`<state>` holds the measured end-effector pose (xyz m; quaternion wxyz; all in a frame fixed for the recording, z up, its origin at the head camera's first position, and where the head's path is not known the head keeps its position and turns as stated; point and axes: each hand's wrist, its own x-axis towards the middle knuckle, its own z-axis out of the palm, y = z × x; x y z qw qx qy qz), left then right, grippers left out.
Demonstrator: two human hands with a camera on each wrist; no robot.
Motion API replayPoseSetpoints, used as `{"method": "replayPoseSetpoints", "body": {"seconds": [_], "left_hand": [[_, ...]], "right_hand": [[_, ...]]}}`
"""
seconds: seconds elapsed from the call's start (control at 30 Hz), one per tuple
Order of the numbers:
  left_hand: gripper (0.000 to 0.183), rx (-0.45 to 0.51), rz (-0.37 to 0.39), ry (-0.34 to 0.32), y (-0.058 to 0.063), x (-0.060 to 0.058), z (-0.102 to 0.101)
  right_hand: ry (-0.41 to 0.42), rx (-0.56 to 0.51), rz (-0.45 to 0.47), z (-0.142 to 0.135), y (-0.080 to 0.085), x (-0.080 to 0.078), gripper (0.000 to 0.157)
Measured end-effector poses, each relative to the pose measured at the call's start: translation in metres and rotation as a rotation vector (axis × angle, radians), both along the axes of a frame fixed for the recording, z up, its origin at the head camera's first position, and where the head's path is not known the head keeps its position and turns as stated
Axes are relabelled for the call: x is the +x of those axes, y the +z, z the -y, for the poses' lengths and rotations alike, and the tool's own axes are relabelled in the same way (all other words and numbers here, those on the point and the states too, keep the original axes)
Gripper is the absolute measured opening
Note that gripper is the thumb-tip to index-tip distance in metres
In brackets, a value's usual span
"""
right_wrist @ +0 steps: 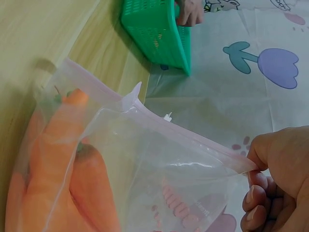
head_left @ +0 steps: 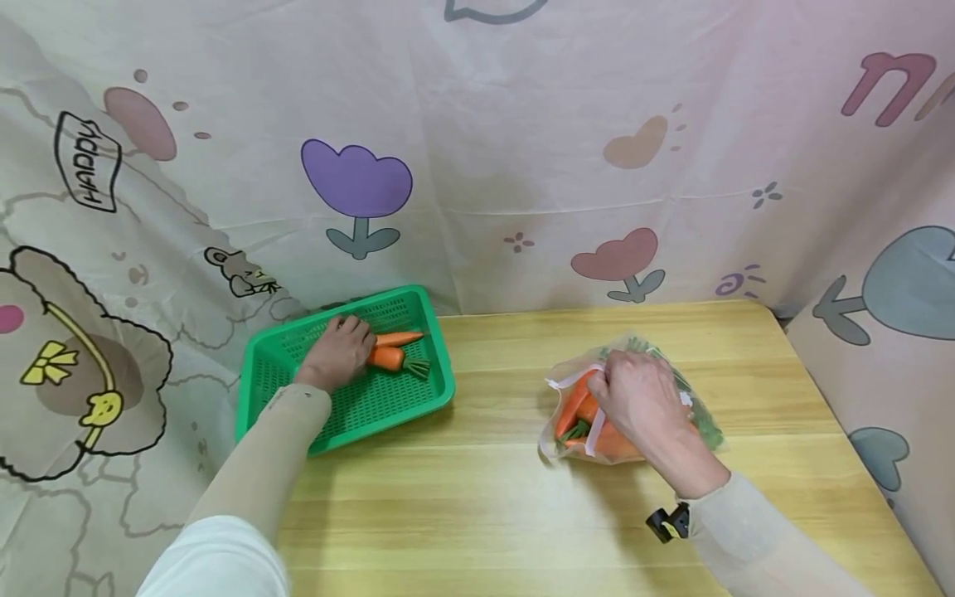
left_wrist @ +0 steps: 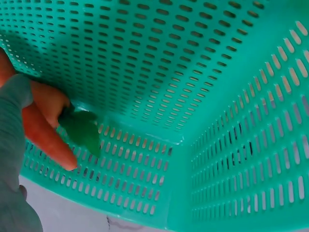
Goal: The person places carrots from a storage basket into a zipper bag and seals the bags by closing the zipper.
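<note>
My left hand point(head_left: 339, 352) reaches into a green perforated plastic basket point(head_left: 443, 361) and grips two orange carrots at its right side. One carrot point(head_left: 388, 358) ends in a short green top point(left_wrist: 79, 128); the other carrot point(left_wrist: 46, 137) shows a bare tapered tip. Part of both is covered by the hand. On the right, my right hand point(head_left: 645, 398) pinches the pink-edged rim of a clear zip bag point(right_wrist: 159, 145) between thumb and curled fingers. Several carrots point(right_wrist: 96, 188) lie inside this bag, and its mouth is partly spread.
A wooden table point(head_left: 477, 506) carries the basket at its left back and the bag at its right. Behind and beside it hangs a printed cloth point(head_left: 492, 166), close against the basket's back. Leafy greenery point(head_left: 705, 423) shows at the bag's right end.
</note>
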<state>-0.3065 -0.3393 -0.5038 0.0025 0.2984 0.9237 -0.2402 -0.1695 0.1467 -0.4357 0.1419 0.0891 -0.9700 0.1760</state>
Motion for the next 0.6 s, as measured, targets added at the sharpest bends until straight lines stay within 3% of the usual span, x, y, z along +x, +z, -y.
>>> {"method": "replayPoseSetpoints", "body": {"seconds": [0.3,0.43,0.6], "left_hand": [[0.051,0.057,-0.065,-0.029,0.019,0.009,0.005],[0.052,0.089,-0.085,-0.012,0.03,0.014,0.011],[0.044,0.197,-0.109,0.028,0.045,0.024,0.02]], "right_hand": [[0.006,-0.01,0.013,-0.001,0.002,0.003,0.033],[0.018,-0.009,0.001,-0.002,0.003,0.003,0.034],[0.038,-0.004,0.014,-0.002,0.003,0.003,0.036]]}}
